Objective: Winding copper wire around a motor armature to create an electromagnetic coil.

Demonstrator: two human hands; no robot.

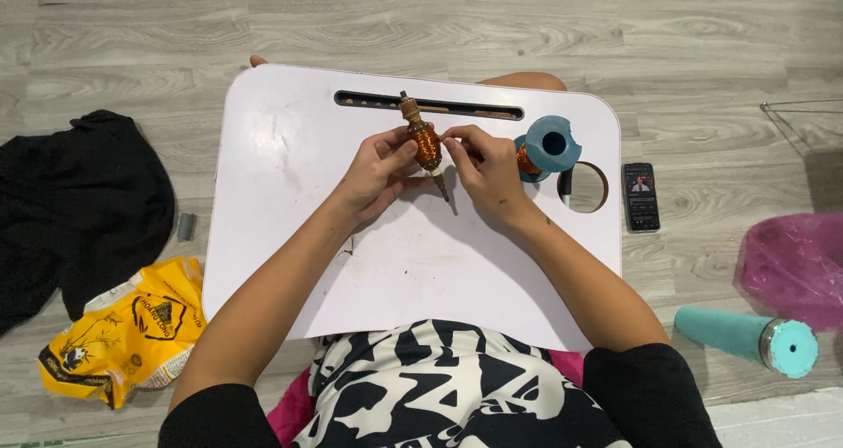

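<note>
Both hands meet at centre of white worktop point(290, 263). Left hand point(379, 169) is closed round a copper-wound rotor point(425, 145), fingers wrapping its left side; right hand point(481, 167) pinches at rotor's right side, fingertips together, prob. on fine wire (too thin to confirm). Rotor is tilted, upper shaft end toward slot point(457, 107) at far edge, lower shaft tip pointing down betw. the two hands, just above worktop.

Containers: slot looks shallow, contents unclear. Round cut-out point(590, 187) at right of worktop shows floor through it. Blue spool point(546, 148) with copper wire stands just right of right hand, beside cut-out.

Edges/room: near half of worktop bare, crossed only by forearms; left third also bare. On wooden floor point(439, 18): phone point(640, 196) just off right edge; teal bottle point(751, 336) on its side and pink bag point(795, 263) farther right; yellow packet point(123, 329), black cloth point(75, 202) and small grey piece point(185, 227) to left.
</note>
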